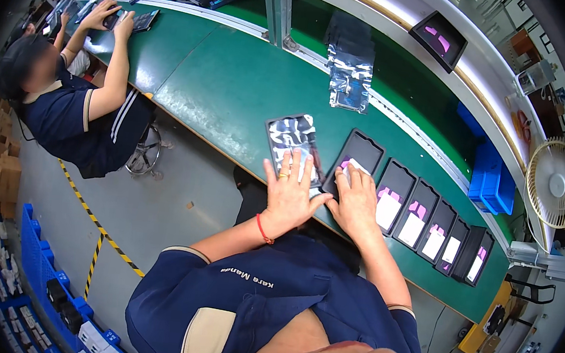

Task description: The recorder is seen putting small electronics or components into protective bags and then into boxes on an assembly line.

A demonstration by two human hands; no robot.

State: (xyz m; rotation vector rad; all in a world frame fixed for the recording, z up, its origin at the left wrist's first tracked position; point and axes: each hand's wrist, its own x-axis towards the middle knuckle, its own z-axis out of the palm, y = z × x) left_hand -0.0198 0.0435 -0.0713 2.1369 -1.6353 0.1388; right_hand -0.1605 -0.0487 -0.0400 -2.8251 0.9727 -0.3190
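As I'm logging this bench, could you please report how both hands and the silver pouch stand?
Left hand spread flat over silver pouch. Right hand over near end of black tray. More black trays alongside; neither hand visibly blocked.

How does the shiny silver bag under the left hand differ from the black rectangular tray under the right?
The shiny silver bag is reflective; the black rectangular tray looks duller. The bag lies flat, while the tray has a raised rim. The tray shows a pink piece inside; the bag's contents, if any, are hidden. Both rest on the green tabletop.
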